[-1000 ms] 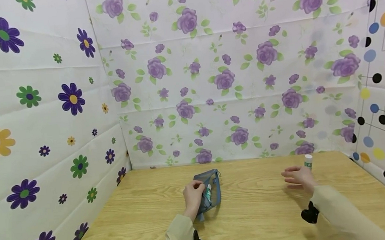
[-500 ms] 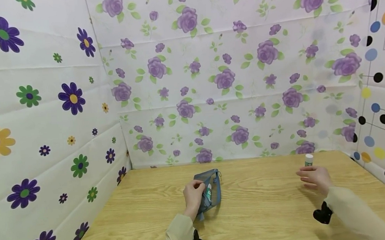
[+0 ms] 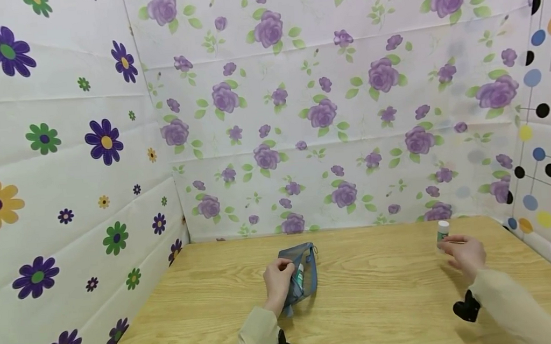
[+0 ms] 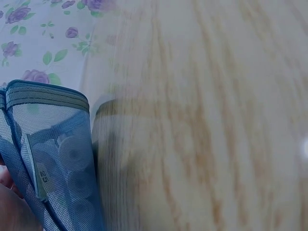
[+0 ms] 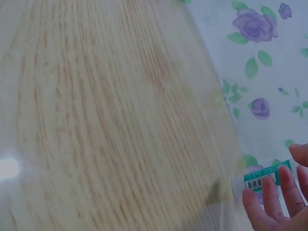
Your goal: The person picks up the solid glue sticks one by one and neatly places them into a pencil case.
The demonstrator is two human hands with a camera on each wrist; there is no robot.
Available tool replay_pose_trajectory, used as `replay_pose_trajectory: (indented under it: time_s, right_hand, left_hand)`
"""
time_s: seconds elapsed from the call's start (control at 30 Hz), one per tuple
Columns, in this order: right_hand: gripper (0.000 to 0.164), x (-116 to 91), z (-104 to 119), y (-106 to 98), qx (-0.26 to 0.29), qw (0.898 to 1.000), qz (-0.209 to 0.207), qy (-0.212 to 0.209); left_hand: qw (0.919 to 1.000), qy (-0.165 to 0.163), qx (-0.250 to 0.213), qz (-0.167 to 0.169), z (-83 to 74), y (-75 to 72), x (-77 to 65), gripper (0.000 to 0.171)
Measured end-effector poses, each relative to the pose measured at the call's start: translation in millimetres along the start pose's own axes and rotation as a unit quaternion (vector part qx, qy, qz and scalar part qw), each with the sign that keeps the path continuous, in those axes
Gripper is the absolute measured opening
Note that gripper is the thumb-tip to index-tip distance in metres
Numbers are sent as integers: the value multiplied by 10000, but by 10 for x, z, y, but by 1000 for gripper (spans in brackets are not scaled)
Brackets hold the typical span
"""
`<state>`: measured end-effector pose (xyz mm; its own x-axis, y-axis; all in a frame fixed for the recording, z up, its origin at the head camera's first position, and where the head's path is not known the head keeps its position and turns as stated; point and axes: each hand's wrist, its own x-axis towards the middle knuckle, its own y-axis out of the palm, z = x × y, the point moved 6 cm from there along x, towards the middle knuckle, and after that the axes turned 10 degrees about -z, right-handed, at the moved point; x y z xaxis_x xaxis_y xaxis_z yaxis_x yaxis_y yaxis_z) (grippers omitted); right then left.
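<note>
My left hand (image 3: 279, 281) pinches the edge of a blue-grey mesh zipper pouch (image 3: 310, 282) on the table. A green glue stick (image 3: 300, 276) with a pale end lies inside it. In the left wrist view, round pale ends show dimly through the mesh pouch (image 4: 72, 125), and part of the left hand (image 4: 17, 207) is behind it. At the right, another glue stick (image 3: 442, 230) stands upright, white cap up. My right hand (image 3: 465, 257) is beside it, fingers stretched along it. In the right wrist view, the fingers partly cover this glue stick (image 5: 260, 181); the thumb looks apart from it.
The wooden table (image 3: 372, 294) reaches back to a rose-patterned sheet (image 3: 331, 135). A daisy-patterned sheet (image 3: 71, 172) borders the left side, and a dotted sheet (image 3: 544, 188) borders the right. Black wrist cameras (image 3: 467, 307) sit on both wrists.
My right hand has moved right and come round to the near right side of the standing glue stick, uncovering more of it. The left hand and pouch stay in place.
</note>
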<state>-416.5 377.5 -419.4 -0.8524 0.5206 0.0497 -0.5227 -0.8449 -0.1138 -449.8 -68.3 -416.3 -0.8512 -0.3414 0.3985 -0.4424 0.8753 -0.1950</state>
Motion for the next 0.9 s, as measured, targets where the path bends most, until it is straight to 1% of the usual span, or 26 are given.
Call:
replay_pose_trajectory:
  time_s: [0.1,0.13,0.17,0.23,0.33,0.37,0.47,0.57,0.73,0.9]
  right_hand:
    - [54,60,-34,-26,-53,9997,-229,-97]
    - [51,123,-79,-42,-79,9992,-334,-219]
    - [52,207,-145,-53,-200,9981,-466,-352]
    - [50,334,-241,-78,-346,9956,-719,-495]
    - [53,499,-367,-99,-500,9915,-1022,-638]
    - [58,512,-375,-98,-570,9909,-1061,-595]
    - [64,493,-340,-108,-614,9898,-1185,-508]
    - [66,440,-274,-114,-678,9872,-1322,-576]
    - [63,272,-115,-88,-530,9862,-1404,-704]
    - [64,226,-94,-86,-429,9866,-1421,-674]
  left_hand:
    - [10000,10,20,-9,-5,-2,3,8]
    - [10000,5,20,-7,-6,-1,5,8]
    - [10000,-4,17,7,-7,-1,6,9]
    - [10000,8,8,29,-10,0,3,9]
    - [10000,17,-13,63,-10,-1,-2,9]
    - [10000,24,-11,69,-11,-2,-4,9]
    - [10000,31,-2,67,-18,-8,-6,9]
    - [10000,24,-20,69,-26,-8,-6,9]
    - [9999,21,-65,87,-23,0,-5,9]
    - [10000,34,-5,45,-9,-3,-6,9]
